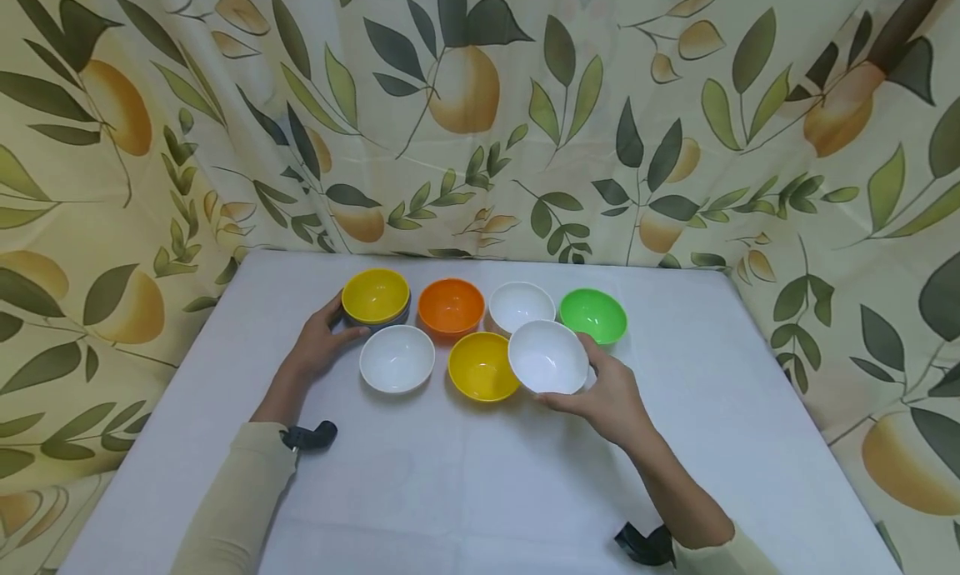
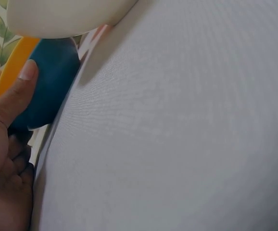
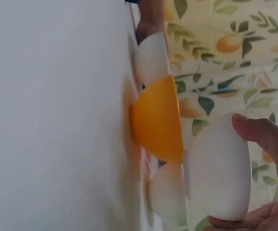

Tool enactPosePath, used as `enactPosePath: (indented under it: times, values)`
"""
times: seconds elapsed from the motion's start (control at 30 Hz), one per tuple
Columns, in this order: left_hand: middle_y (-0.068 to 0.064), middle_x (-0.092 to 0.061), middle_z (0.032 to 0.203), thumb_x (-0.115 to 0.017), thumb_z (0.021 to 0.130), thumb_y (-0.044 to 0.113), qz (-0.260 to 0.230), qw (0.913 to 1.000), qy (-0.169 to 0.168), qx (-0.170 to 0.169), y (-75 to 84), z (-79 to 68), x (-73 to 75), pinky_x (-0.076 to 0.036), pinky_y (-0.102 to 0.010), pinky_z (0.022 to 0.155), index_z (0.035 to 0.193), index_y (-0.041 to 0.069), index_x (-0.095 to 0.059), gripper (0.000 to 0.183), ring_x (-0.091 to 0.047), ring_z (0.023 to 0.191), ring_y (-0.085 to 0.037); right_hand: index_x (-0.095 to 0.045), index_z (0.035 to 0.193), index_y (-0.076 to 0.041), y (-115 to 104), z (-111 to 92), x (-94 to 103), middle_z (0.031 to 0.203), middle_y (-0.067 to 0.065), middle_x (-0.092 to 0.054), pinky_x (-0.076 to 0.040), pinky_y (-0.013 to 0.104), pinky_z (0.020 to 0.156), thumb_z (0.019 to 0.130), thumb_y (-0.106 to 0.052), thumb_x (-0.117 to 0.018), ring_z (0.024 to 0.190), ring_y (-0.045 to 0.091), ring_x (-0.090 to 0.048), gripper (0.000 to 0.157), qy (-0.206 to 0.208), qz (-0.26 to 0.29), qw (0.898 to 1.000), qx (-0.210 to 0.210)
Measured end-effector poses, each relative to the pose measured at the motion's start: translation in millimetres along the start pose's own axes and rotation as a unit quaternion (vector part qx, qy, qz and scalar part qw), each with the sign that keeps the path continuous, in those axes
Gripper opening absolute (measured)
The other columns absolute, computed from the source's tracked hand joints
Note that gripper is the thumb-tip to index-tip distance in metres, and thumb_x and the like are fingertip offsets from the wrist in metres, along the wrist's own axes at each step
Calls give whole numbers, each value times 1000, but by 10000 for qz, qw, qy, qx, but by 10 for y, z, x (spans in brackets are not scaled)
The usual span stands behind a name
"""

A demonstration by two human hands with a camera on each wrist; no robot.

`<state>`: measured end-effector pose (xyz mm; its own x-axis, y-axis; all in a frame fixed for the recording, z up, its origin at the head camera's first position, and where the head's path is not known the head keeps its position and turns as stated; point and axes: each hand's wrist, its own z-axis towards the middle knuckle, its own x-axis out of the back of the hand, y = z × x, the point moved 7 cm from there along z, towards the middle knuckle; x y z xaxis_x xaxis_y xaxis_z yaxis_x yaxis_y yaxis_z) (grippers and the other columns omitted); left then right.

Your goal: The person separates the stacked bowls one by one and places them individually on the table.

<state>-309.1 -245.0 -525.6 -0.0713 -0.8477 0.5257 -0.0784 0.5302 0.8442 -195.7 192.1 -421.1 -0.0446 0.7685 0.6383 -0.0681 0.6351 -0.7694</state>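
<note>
My right hand (image 1: 611, 396) grips a white bowl (image 1: 548, 357) by its side, thumb near the front and fingers behind. In the right wrist view this white bowl (image 3: 218, 168) is raised off the table, higher than the front yellow bowl (image 3: 158, 120). At the left, my left hand (image 1: 318, 342) holds a stack: a yellow bowl (image 1: 376, 296) nested in a dark blue bowl (image 1: 397, 318). The left wrist view has the thumb (image 2: 26, 82) against the blue bowl's wall (image 2: 55, 82); the other fingers are partly hidden.
An orange bowl (image 1: 451, 306), another white bowl (image 1: 521, 306) and a green bowl (image 1: 593, 315) stand along the back row. In front are a white bowl (image 1: 397, 358) and a yellow bowl (image 1: 483, 367). A white cloth covers the table (image 1: 450, 492); a leaf-patterned curtain (image 1: 480, 183) hangs behind.
</note>
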Motion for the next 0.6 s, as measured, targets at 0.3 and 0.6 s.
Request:
enactPosePath:
  times: [0.3,0.6]
  values:
    - [-10,-19,174,-82,94,28,-6,10000,19,37,-16,-1,-1,-17,-54,129,170,21,-16,101,-16,160,-34,-48,152,0,243,-52,73,146,23,-58,-49,68,106,72,-30,-100,131,45,-53,100,165,-137,9992,-323]
    - [-10,-18,174,-83,94,29,-49,9999,-26,116,-3,1,-7,-17,-55,129,170,21,-15,102,-15,160,-35,-48,152,-6,461,-29,-10,147,22,-57,-49,65,106,71,-29,-100,132,45,-52,99,74,-244,9975,-658]
